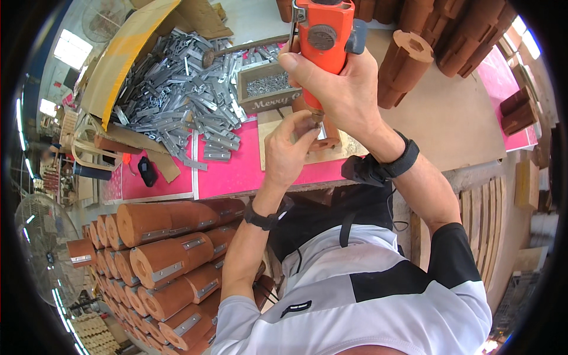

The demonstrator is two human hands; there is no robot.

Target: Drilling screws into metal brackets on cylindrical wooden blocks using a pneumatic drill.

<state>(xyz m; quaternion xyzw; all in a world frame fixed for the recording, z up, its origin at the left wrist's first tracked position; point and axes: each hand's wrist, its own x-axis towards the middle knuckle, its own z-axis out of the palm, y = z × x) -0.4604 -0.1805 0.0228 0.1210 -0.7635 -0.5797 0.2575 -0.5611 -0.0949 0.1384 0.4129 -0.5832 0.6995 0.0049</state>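
My right hand [355, 89] is wrapped round an orange power screwdriver [322, 56], held upright with its tip pointing down. Under the tip lies a reddish-brown wooden cylinder [325, 144] with a small metal strip [322, 130] on it. The fingers of my left hand [284, 151] are pinched together right at the driver's tip, beside the strip. Whatever sits between those fingertips is too small and too hidden to name. My left hand and the tool cover most of the cylinder.
A heap of metal strips [177, 89] spills from a cardboard box [127, 56] onto the pink tabletop [231, 171]. Beside it stands a wooden box of screws [266, 103]. Brown cylinders [405, 65] stand at back right; more cylinders [171, 260] are stacked at lower left. A fan [47, 248] is far left.
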